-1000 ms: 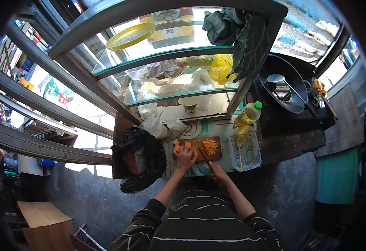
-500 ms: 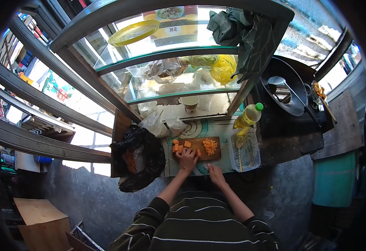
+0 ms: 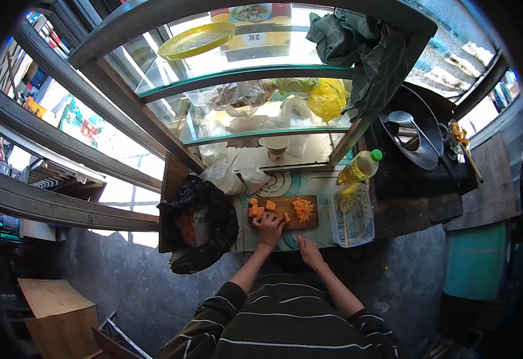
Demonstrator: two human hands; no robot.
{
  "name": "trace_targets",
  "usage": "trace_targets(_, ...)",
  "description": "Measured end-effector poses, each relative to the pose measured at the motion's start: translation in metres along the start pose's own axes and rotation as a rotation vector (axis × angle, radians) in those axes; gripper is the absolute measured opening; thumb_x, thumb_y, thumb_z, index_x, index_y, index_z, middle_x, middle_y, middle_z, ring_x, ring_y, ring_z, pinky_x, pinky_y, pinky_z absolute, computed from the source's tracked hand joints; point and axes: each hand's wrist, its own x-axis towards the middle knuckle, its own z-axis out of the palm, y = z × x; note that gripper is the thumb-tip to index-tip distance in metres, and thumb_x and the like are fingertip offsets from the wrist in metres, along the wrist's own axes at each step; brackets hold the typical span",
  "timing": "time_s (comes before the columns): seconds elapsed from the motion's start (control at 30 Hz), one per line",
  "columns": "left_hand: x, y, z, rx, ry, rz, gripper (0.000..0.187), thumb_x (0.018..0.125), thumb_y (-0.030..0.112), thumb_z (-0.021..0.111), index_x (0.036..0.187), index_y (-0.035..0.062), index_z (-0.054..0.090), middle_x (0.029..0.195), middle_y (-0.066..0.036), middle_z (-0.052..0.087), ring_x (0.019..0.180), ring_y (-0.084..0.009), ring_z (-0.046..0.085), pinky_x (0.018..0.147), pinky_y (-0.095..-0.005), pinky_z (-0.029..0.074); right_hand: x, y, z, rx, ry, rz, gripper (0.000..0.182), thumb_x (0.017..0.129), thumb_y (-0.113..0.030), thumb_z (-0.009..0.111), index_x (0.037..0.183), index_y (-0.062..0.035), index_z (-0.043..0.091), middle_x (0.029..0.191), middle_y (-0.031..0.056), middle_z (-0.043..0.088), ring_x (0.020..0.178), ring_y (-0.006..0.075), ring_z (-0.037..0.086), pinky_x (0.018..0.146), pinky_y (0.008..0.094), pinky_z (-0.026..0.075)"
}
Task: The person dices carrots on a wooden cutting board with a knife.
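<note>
A wooden cutting board point(image 3: 309, 222) lies on the counter with orange carrot chunks point(image 3: 254, 210) at its left and a small heap of chopped carrot point(image 3: 303, 209) at its right. My left hand point(image 3: 267, 228) rests on the board's front part, fingers bent and pressed down against a carrot piece point(image 3: 286, 217). At the board's front edge, my right hand point(image 3: 310, 251) is closed, thumb side up. Whatever it grips is too dark and small to make out; no blade shows clearly.
A black plastic bag point(image 3: 219, 209) stands left of the board. To the right are a clear plastic tub point(image 3: 364, 230), an oil bottle point(image 3: 359, 169) and a wok point(image 3: 426, 157) holding a ladle point(image 3: 400, 117). A glass display case point(image 3: 261, 134) rises behind, with a paper cup point(image 3: 275, 148) at its base.
The whole view has shifted slightly. My left hand stays on the carrot piece, and my right hand keeps its place by the board's front edge.
</note>
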Motion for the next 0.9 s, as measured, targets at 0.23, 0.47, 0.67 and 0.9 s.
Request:
trace_targets(0.23, -0.003, -0.005, 0.006, -0.024, 0.010, 0.040, 0.024, 0.068, 0.026, 0.067, 0.088, 0.0120, 0.066, 0.078, 0.000, 0.055, 0.088, -0.0172, 0.048, 0.078, -0.0439, 0.023, 0.021, 0.002, -0.004, -0.034, -0.114, -0.017, 0.050, 0.092, -0.038, 0.027, 0.091, 0.0033, 0.056, 0.090, 0.0279, 0.055, 0.091, 0.0439, 0.049, 0.076, 0.0472, 0.038)
trace_targets(0.47, 0.005, -0.001, -0.008, 0.086, 0.008, 0.063, 0.034, 0.065, 0.033, 0.067, 0.093, 0.0158, 0.065, 0.081, 0.002, 0.056, 0.086, -0.0158, 0.048, 0.078, -0.0432, 0.024, 0.024, -0.002, 0.004, 0.026, -0.002, -0.053, 0.051, 0.092, -0.037, 0.030, 0.081, 0.0060, 0.054, 0.078, 0.0270, 0.055, 0.081, 0.0428, 0.052, 0.067, 0.0434, 0.039)
trace_targets(0.67, 0.029, -0.009, -0.024, 0.106, -0.115, 0.314, 0.035, 0.065, 0.034, 0.067, 0.095, 0.0177, 0.064, 0.089, 0.001, 0.055, 0.095, -0.0162, 0.046, 0.084, -0.0427, 0.025, 0.025, -0.001, 0.004, 0.042, 0.007, -0.026, 0.051, 0.092, -0.037, 0.030, 0.083, 0.0060, 0.054, 0.080, 0.0278, 0.055, 0.083, 0.0434, 0.052, 0.070, 0.0437, 0.039)
trace_targets(0.9, 0.056, -0.023, -0.018, -0.029, -0.270, 0.610, 0.012, 0.069, 0.020, 0.062, 0.076, 0.0119, 0.062, 0.083, -0.003, 0.055, 0.087, -0.0193, 0.052, 0.082, -0.0396, 0.036, 0.008, 0.014, -0.010, -0.116, -0.085, 0.047, 0.052, 0.091, -0.041, 0.028, 0.088, 0.0017, 0.057, 0.090, 0.0266, 0.056, 0.091, 0.0432, 0.050, 0.076, 0.0478, 0.039)
